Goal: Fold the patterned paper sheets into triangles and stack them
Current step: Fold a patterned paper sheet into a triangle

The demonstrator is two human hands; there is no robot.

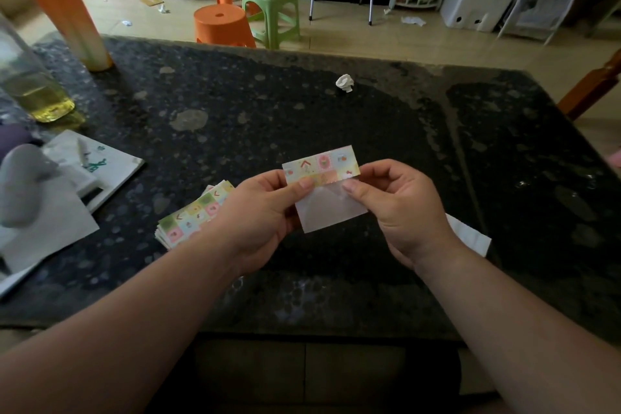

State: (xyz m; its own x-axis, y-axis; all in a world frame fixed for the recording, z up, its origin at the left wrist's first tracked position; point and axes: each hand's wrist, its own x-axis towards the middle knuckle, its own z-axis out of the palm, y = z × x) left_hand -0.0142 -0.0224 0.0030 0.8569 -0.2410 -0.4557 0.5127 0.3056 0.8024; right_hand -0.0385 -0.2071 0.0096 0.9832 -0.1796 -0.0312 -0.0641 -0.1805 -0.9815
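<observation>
I hold one patterned paper sheet (pixel 322 165) above the dark stone table (pixel 336 118). Its top part is folded toward me and shows pastel squares, while the plain white back (pixel 331 210) hangs below. My left hand (pixel 265 212) pinches the folded edge from the left with its thumb on top. My right hand (pixel 393 202) pinches the same edge from the right. A stack of patterned sheets (pixel 193 213) lies on the table to the left, partly hidden behind my left wrist.
A white paper piece (pixel 470 235) lies behind my right wrist. A crumpled paper ball (pixel 345 82) sits further back. At the left are an orange drink cup (pixel 69 18), a bottle of yellow liquid (pixel 33 91), and white papers with a booklet (pixel 84 171). Plastic stools (pixel 248 10) stand beyond the table.
</observation>
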